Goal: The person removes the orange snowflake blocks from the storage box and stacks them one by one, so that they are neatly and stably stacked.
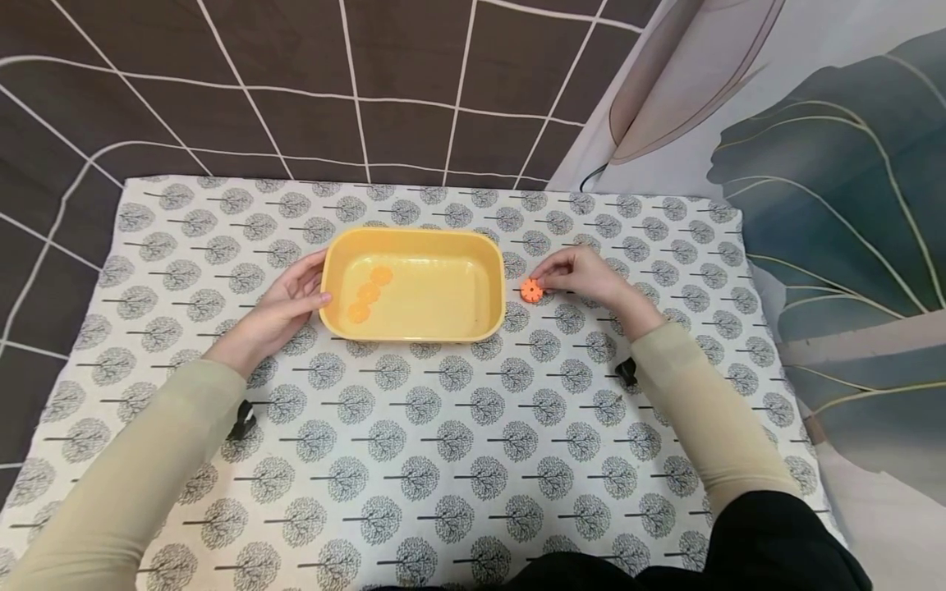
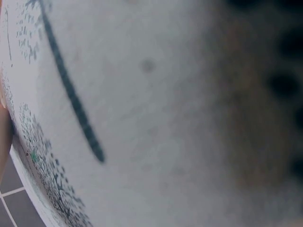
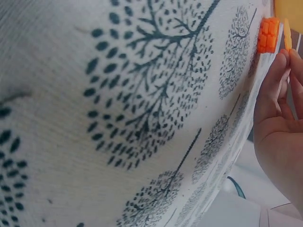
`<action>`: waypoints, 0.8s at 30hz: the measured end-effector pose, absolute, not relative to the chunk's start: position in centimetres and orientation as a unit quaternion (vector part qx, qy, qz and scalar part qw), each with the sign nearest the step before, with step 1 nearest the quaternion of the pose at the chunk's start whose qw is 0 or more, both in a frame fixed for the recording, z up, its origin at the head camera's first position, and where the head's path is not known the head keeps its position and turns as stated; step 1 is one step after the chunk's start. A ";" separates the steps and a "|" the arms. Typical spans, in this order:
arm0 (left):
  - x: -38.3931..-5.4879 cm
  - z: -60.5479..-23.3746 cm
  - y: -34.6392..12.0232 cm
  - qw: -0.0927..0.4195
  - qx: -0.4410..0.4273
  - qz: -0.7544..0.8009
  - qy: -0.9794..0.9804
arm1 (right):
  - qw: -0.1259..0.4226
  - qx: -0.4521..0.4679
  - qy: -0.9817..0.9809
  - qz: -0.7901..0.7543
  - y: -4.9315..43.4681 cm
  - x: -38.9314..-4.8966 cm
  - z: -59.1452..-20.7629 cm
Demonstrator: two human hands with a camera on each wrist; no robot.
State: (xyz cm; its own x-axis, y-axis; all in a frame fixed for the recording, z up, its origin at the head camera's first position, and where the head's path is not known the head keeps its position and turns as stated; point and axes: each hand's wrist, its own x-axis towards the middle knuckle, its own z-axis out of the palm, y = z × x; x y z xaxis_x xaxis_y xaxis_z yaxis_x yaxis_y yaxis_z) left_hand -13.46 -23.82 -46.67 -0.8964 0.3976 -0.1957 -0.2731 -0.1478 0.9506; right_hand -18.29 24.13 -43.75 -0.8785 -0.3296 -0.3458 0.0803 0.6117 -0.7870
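Observation:
A yellow tub (image 1: 414, 332) lies with three flat, flower-shaped orange pieces (image 1: 369, 292) in a slanting row on its floor. Against the tub's left end rests my left hand (image 1: 284, 300), thumb tip at the rim and the other fingers along the outside wall. To the right of the tub, my right hand (image 1: 584, 273) pinches a thin orange slice (image 3: 287, 34) between thumb and fingertips, seen edge-on in the right wrist view. Close beside that slice stands a short stack of orange pieces (image 3: 268, 35) on the cloth; from above, a scalloped orange piece (image 1: 530, 290) shows at the right fingertips.
A white cloth (image 1: 473, 460) printed with grey trees covers the table. Behind it rises a dark curtain (image 1: 406, 57) with white lines, and a pale leaf-patterned curtain (image 1: 835, 205) hangs at the right. The left wrist view shows mostly blurred cloth.

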 end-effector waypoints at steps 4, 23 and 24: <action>-13.5 -46.6 -23.8 0.223 0.047 0.757 0.613 | 0.233 -0.075 0.870 -0.429 24.2 -18.2 -44.0; -13.5 -46.6 -23.7 0.224 0.043 0.758 0.611 | 0.221 -0.058 0.883 -0.410 24.3 -18.2 -44.7; -13.5 -46.6 -23.7 0.224 0.043 0.758 0.612 | 0.220 -0.059 0.884 -0.409 24.3 -18.2 -44.7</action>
State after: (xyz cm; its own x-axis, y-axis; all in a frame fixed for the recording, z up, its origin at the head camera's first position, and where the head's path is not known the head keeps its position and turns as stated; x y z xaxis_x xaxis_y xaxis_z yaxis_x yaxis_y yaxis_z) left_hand -13.52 -23.74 -46.60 -0.8961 0.3921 -0.2080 -0.2861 -0.1519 0.9461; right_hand -18.19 24.32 -44.70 -0.8961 -0.2836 -0.3414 0.0768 0.6586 -0.7486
